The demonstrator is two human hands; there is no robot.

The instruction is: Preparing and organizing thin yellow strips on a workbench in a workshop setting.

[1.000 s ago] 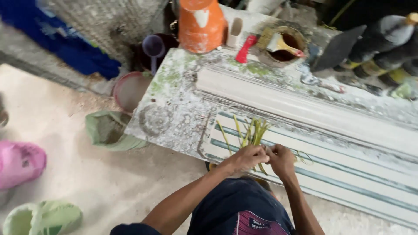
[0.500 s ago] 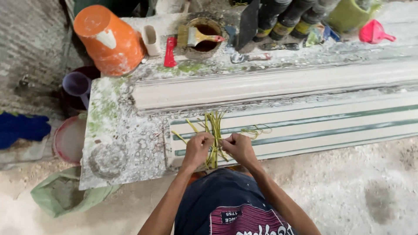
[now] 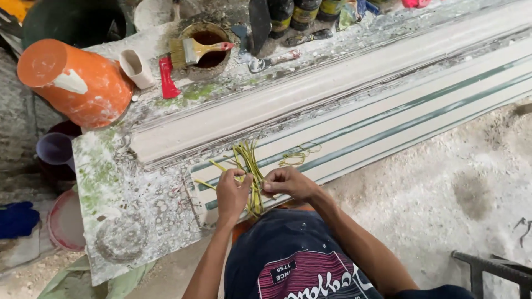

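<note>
A bunch of thin yellow-green strips (image 3: 247, 160) lies fanned on a long white board with green stripes (image 3: 410, 111) at the near edge of a stained workbench (image 3: 127, 210). My left hand (image 3: 233, 194) and my right hand (image 3: 288, 182) both pinch the strips' near ends, close together, fingers curled around them. A small loose loop of the same strip (image 3: 296, 156) rests on the board just beyond my right hand. A long white moulding (image 3: 310, 97) runs alongside the board, farther from me.
An overturned orange bucket (image 3: 77, 83) sits at the bench's far left, by a white cup (image 3: 136, 67), a red tool (image 3: 166, 77) and a paintbrush (image 3: 197, 51) across a round tin. Dark bottles (image 3: 305, 12) stand at the back. Sandy floor lies to the right.
The view has swung and drawn nearer, so the bench now slants across the frame. Both hands stay on the strips at the same spot on the board.
</note>
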